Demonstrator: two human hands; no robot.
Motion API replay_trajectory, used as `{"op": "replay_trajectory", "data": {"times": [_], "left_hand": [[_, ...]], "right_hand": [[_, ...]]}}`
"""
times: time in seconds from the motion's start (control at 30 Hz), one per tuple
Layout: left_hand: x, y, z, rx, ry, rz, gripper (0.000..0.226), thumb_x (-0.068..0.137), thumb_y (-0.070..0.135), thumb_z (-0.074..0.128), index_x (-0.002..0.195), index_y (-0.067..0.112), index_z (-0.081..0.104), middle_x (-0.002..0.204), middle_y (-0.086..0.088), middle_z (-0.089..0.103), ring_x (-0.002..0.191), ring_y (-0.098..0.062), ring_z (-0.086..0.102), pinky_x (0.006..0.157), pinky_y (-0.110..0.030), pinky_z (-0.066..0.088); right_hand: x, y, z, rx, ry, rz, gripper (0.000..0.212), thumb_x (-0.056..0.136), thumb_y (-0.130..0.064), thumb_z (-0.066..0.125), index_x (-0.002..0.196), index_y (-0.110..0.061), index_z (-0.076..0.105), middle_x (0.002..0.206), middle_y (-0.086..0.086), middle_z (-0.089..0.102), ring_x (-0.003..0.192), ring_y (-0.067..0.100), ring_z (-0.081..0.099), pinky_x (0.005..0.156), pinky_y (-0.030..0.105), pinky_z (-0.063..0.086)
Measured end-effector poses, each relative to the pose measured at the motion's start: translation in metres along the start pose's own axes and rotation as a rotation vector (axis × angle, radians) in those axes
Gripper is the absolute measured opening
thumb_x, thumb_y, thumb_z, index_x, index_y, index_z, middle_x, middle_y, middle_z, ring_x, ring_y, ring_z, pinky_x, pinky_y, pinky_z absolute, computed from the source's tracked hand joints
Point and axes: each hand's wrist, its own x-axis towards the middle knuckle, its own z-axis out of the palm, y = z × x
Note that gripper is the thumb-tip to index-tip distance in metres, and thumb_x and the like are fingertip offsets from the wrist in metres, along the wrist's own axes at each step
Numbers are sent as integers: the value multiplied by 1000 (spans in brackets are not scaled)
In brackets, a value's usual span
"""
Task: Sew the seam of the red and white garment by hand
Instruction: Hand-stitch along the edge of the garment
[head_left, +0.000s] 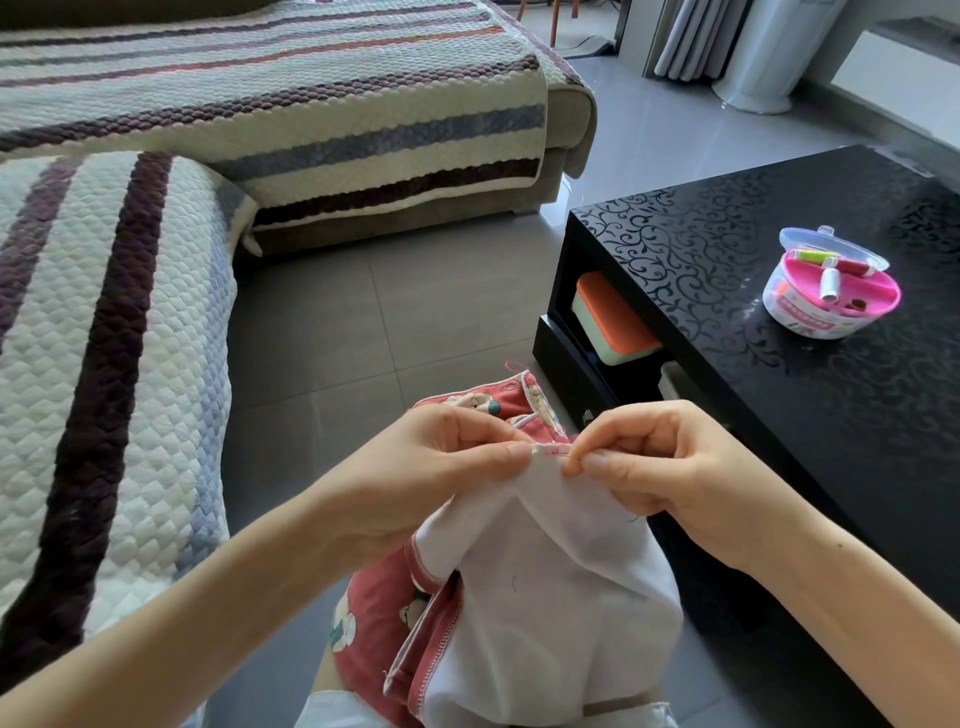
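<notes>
The red and white garment (545, 571) hangs between the two grips in front of the person, its white lining turned toward the camera. Its red printed side shows below the left grip and beyond both grips. The seam (549, 451) runs as a short, taut, pink-edged strip from one grip straight to the other.

The left grip (441, 467) is narrow, with thumb and forefinger pinching the seam's left end and the other fingers curled under the cloth. The right grip (660, 467) is also narrow. Its thumb and forefinger are pressed together on the seam's right end, just beside the left grip's fingertips. A thin reddish thread (575, 448) shows at that pinch; whether a needle sits there is too small to tell. Below both grips the cloth falls in loose folds onto the person's lap.

To the right of the right grip and beyond it stands a black glossy bench (727, 218) with a scroll pattern. On it, well apart from the grips, sits a round clear sewing box (810, 325) with a pink tray, its lid open, holding spools, one of them a white spool (829, 283). In the bench's open shelf, beyond the right grip, lies an orange-lidded box (613, 322).

Left of the left grip and beyond it is a sofa under a striped quilted cover (130, 364). Grey floor tiles (363, 312) lie between sofa and bench.
</notes>
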Motion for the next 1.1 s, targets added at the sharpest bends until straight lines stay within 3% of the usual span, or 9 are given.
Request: {"op": "replay_trajectory", "data": {"times": [0.17, 0.33, 0.43, 0.6, 0.7, 0.83, 0.93, 1.03, 1.1], "left_hand": [[0, 2, 2, -80, -34, -37, 16, 73, 26, 68, 79, 14, 77, 83, -11, 67, 78, -21, 59, 72, -29, 49], [1, 4, 4, -100, -50, -45, 11, 75, 24, 74, 77, 14, 76, 80, -11, 68, 76, -20, 60, 66, -25, 50], [3, 4, 6, -82, -27, -21, 16, 72, 26, 74, 79, 12, 76, 85, -14, 68, 80, -22, 61, 73, -30, 50], [3, 7, 5, -108, 11, -5, 11, 72, 23, 79, 75, 13, 76, 76, -6, 68, 70, -14, 60, 63, -23, 50], [3, 8, 9, -149, 32, -9, 11, 66, 24, 73, 70, 14, 76, 70, -3, 68, 63, -10, 61, 57, -18, 51], [10, 7, 15, -92, 83, 14, 7, 70, 20, 81, 71, 14, 77, 77, -6, 72, 73, -14, 65, 71, -27, 53], [12, 7, 18, -65, 122, 14, 13, 80, 12, 70, 69, 14, 77, 78, -4, 73, 75, -11, 66, 71, -24, 53], [13, 6, 19, -44, 131, 8, 17, 83, 11, 68, 68, 16, 77, 79, -1, 74, 75, -8, 66, 68, -20, 51], [13, 7, 20, -32, 150, 20, 14, 82, 14, 69, 70, 15, 77, 82, -4, 74, 77, -10, 65, 73, -24, 50]], "right_hand": [[1, 2, 1, 3, -26, 33, 10, 77, -9, 58, 76, -4, 67, 67, -4, 67, 50, 11, 30, 47, 20, 24], [3, 5, 5, 24, -40, 11, 7, 80, -12, 58, 80, -9, 65, 57, -10, 57, 52, 12, 28, 49, 22, 21], [3, 6, 8, 42, -11, -21, 8, 80, -15, 60, 77, -17, 67, 56, -5, 48, 50, 8, 32, 47, 17, 26], [-1, 7, -1, -66, -9, -71, 22, 87, -12, 59, 88, 10, 56, 61, 11, 55, 52, 18, 50, 51, 25, 45], [0, 9, -1, -108, 30, -97, 9, 88, 4, 56, 82, 11, 56, 63, 10, 61, 54, 20, 55, 53, 26, 51], [4, 10, 9, -102, 129, -202, 13, 89, 11, 53, 79, 4, 57, 60, 9, 61, 50, 17, 57, 52, 25, 51], [5, 11, 13, -131, 159, -252, 15, 91, 9, 54, 89, -7, 55, 63, 10, 64, 55, 19, 62, 59, 26, 53], [2, 14, 14, -238, 156, -284, 31, 93, 5, 51, 101, -25, 52, 71, 5, 67, 64, 17, 68, 68, 23, 54], [0, 13, 15, -286, 150, -311, 33, 96, 1, 49, 100, -31, 54, 74, 0, 69, 68, 15, 69, 69, 23, 55]]}}
